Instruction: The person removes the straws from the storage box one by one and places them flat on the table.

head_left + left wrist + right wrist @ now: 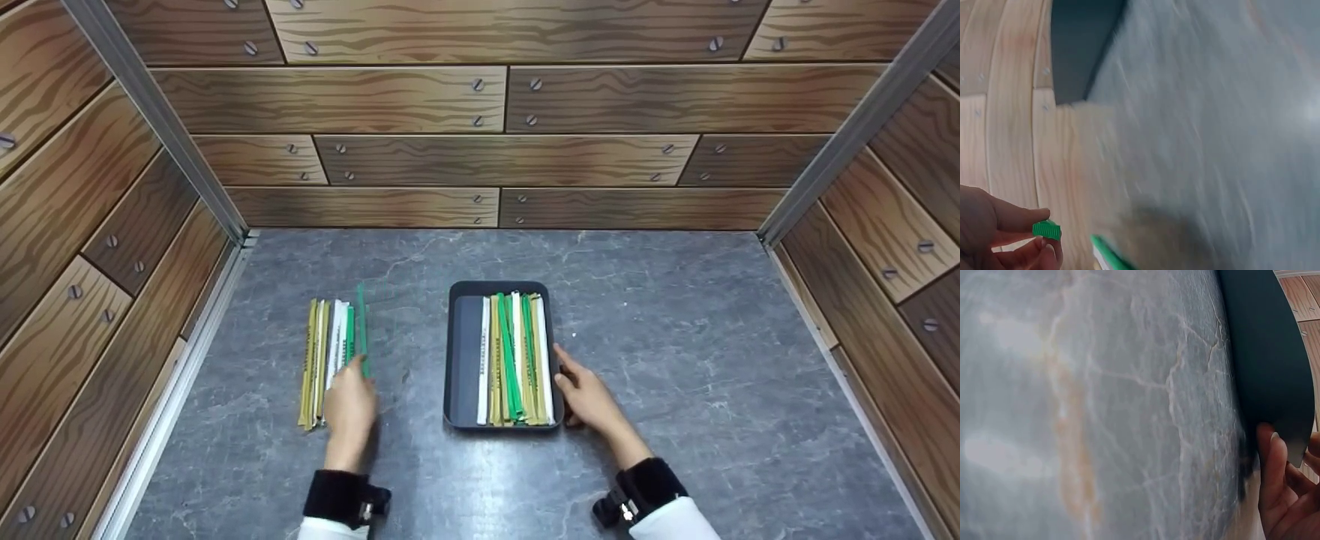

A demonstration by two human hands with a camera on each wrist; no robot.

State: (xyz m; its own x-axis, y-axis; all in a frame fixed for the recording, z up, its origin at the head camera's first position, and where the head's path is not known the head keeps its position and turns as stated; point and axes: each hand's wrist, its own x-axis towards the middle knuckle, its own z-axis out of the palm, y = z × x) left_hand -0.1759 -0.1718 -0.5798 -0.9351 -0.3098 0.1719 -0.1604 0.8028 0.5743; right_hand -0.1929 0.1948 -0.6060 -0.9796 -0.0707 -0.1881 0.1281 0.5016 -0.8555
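My left hand [351,397] pinches a green packet [362,322] by its near end, just right of a row of slim packets [319,360] in gold, white and green. In the left wrist view, thumb and fingers of the left hand [1013,236] close on the ribbed green end [1046,229]. A dark tray [463,420] at centre holds several white, gold and green packets [495,375] lying lengthwise. Against its right side rests my right hand [592,401]; the right wrist view shows the right hand's [1289,489] thumb and fingers at the tray wall [1275,365].
The grey marbled tabletop [675,337] surrounds the tray and the row. Wood-patterned panels [495,157] stand at the back and both sides, with metal strips [180,150] at the corners.
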